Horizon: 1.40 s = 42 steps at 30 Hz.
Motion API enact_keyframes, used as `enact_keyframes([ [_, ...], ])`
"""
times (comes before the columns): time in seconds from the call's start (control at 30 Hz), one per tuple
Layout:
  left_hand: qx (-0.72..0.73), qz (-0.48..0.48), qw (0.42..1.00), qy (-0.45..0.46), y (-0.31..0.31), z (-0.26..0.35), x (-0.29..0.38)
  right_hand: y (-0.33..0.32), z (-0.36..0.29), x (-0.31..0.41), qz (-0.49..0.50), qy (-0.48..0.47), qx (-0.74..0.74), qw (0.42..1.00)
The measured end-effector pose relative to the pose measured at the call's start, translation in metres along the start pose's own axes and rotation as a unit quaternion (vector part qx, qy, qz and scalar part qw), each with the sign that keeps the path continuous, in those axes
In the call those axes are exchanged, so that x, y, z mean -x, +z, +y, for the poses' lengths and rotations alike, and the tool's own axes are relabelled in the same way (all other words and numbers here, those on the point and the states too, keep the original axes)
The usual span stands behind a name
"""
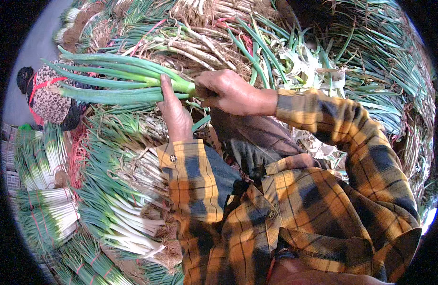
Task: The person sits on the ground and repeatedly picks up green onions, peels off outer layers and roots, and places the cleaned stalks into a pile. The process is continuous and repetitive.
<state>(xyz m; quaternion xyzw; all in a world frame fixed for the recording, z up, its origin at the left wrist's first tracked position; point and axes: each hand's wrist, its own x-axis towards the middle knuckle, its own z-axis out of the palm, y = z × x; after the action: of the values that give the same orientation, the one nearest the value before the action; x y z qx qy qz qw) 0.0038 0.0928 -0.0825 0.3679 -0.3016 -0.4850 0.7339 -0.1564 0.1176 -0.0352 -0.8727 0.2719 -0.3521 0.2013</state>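
Note:
A large green onion [133, 76] lies sideways between my hands, its long green leaves fanned out to the left. My left hand [176, 114] grips it at the base of the leaves, with the thumb across the top. Curled fingers of my right hand [226, 89] close around the pale stem just right of the leaf fork. The rest of the stem is hidden by that hand. Behind the hands lie unpeeled green onions with brownish stems [201, 46]. Below my right forearm, stripped white leaf scraps [304, 139] are strewn.
Cleaned green onions with white stems and roots [133, 228] lie at lower left. Tied bundles [48, 210] stand farther left beside red ties [78, 153]. A person in a patterned head covering [51, 96] is at upper left. Leafy onion stacks [379, 71] rise at right.

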Motion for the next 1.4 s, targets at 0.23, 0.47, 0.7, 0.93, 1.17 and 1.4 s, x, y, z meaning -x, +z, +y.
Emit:
enact_keyframes([
  [0.23, -0.032, 0.091, 0.995, 0.038, -0.019, 0.007, -0.005, -0.057, 0.042, 0.066, -0.218, 0.004, 0.074, 0.973],
  [0.47, -0.030, 0.184, 0.981, 0.060, -0.013, 0.019, -0.005, -0.152, 0.203, 0.253, -0.365, 0.415, 0.465, 0.691],
  [0.7, -0.042, 0.265, 0.963, 0.034, -0.053, 0.042, -0.012, -0.103, 0.143, 0.123, -0.033, 0.245, 0.122, 0.961],
  [0.93, 0.100, 0.138, 0.980, -0.101, -0.035, 0.010, -0.017, -0.034, 0.071, 0.051, -0.191, 0.244, -0.201, 0.929],
  [1.17, 0.144, -0.025, 0.984, -0.106, -0.033, 0.011, -0.028, -0.049, 0.063, 0.058, -0.178, 0.323, -0.292, 0.882],
  [1.4, 0.211, -0.065, 0.970, -0.102, -0.028, 0.017, -0.022, -0.032, 0.046, 0.057, -0.141, 0.398, -0.251, 0.871],
])
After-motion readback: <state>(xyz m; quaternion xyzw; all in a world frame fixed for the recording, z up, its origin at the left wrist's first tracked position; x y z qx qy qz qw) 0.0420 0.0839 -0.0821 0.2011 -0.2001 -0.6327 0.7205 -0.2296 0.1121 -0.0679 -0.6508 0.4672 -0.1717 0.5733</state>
